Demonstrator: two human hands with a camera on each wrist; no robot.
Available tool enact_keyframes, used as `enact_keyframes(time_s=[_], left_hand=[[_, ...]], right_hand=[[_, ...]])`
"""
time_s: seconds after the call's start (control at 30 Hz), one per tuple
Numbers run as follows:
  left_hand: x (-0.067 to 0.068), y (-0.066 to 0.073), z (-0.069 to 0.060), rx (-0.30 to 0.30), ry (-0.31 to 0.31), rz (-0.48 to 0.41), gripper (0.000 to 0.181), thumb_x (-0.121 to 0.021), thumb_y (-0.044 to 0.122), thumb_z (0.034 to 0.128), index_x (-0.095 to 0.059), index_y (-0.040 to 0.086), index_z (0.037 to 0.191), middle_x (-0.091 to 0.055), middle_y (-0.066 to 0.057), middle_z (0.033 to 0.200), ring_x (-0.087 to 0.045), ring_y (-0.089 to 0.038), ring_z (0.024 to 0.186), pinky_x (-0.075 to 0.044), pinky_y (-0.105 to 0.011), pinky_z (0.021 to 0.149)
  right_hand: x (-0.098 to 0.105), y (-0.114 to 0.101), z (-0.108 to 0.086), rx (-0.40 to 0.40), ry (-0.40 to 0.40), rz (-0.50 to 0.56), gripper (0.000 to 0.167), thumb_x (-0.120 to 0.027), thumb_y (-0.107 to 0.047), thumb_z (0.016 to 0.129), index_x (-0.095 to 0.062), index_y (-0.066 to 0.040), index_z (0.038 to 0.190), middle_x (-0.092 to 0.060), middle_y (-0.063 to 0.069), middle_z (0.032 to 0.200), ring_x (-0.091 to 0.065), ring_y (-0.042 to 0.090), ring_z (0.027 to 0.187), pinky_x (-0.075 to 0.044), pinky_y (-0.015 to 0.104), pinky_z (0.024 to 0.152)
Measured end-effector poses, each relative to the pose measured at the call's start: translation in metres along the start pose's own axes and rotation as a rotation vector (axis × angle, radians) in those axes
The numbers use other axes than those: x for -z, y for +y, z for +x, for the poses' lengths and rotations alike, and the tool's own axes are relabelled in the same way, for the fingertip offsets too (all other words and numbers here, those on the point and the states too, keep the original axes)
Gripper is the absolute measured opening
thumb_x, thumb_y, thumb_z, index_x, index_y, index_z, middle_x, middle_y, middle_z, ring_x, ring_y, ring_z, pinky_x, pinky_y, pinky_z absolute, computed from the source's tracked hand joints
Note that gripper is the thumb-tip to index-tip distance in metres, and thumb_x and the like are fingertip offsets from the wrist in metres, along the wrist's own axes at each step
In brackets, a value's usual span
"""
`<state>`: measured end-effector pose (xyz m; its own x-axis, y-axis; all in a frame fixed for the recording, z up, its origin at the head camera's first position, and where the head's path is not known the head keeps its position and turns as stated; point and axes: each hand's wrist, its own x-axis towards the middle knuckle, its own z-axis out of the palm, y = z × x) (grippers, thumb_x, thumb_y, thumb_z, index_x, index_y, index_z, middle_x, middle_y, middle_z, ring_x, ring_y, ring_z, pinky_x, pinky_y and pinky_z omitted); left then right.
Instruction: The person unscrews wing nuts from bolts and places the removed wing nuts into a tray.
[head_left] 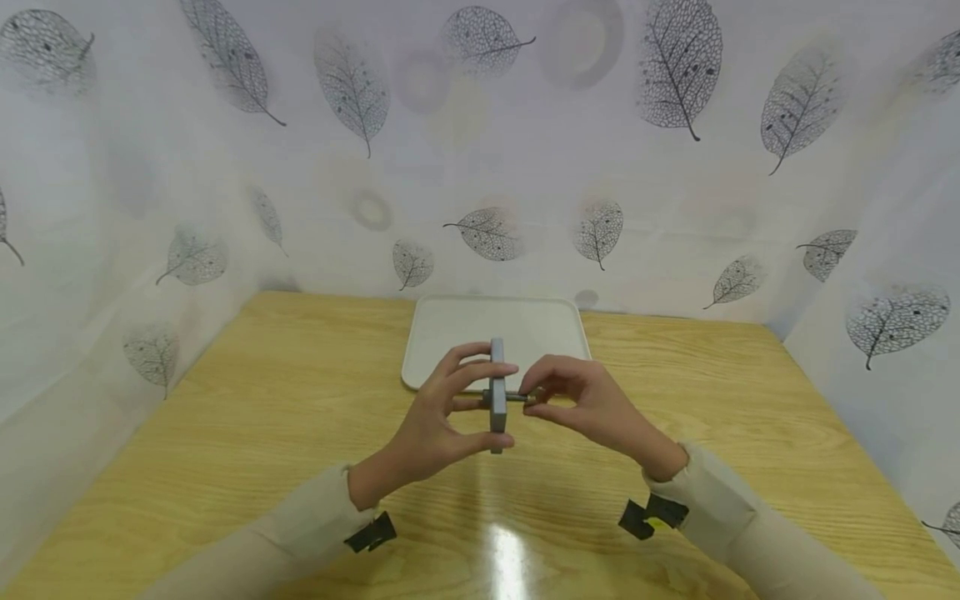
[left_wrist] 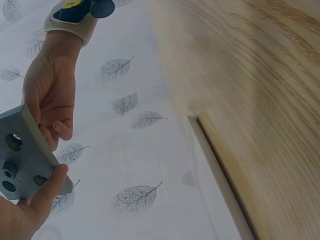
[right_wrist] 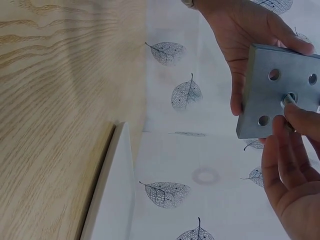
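A grey square plate (head_left: 498, 392) with several round holes stands on edge in the air above the table. My left hand (head_left: 442, 408) grips it by its top and bottom edges, fingers above and thumb below. Through the middle hole runs a bolt (right_wrist: 288, 99), its threaded shank pointing right. The bolt's head (left_wrist: 9, 170) shows on the plate's left face. At the shank's end, my right hand (head_left: 581, 396) pinches between thumb and fingers. A small brass-coloured piece seems to be at those fingertips, mostly hidden; I cannot tell its kind.
A white tray (head_left: 457, 321) lies at the back middle of the wooden table (head_left: 300, 400), behind the hands. A white cloth (head_left: 480, 167) with leaf prints hangs around the back and sides.
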<state>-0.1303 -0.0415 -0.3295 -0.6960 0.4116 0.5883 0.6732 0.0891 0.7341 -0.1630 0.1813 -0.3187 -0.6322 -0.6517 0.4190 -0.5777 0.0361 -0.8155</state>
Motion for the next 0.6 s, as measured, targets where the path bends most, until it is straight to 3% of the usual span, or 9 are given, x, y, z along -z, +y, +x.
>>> enact_keyframes(time_s=[0.23,0.43,0.6], left_hand=[[0.0,0.0002,0.0,-0.003,0.003,-0.003,0.059,-0.079,0.019,0.0747,-0.054,0.012,0.128,-0.037,-0.014,0.138,-0.057,-0.028,0.108,-0.059,-0.028,0.081],[-0.0004,0.0001,0.0003,0.004,0.009,-0.005,0.06,-0.08,0.017,0.0738,-0.054,0.01,0.127,-0.037,-0.015,0.138,-0.057,-0.03,0.108,-0.059,-0.028,0.081],[-0.0002,-0.0005,-0.0001,0.005,0.005,-0.008,0.06,-0.08,0.016,0.074,-0.054,0.01,0.127,-0.037,-0.015,0.138,-0.058,-0.032,0.108,-0.059,-0.029,0.081]], right_hand=[[0.0015,0.0029,0.0003,0.077,-0.014,-0.039,0.02,-0.064,0.007,0.084,-0.061,-0.004,0.1,-0.061,0.009,0.099,-0.061,0.006,0.093,-0.059,0.029,0.075],[0.0024,0.0,0.0012,-0.029,-0.053,-0.002,0.024,-0.063,0.001,0.087,-0.058,-0.001,0.109,-0.06,0.015,0.106,-0.063,0.008,0.093,-0.059,0.031,0.079],[0.0037,-0.0007,0.0021,-0.104,-0.099,0.101,0.026,-0.046,-0.011,0.099,-0.052,0.008,0.116,-0.058,0.026,0.105,-0.065,0.011,0.087,-0.059,0.034,0.077]])
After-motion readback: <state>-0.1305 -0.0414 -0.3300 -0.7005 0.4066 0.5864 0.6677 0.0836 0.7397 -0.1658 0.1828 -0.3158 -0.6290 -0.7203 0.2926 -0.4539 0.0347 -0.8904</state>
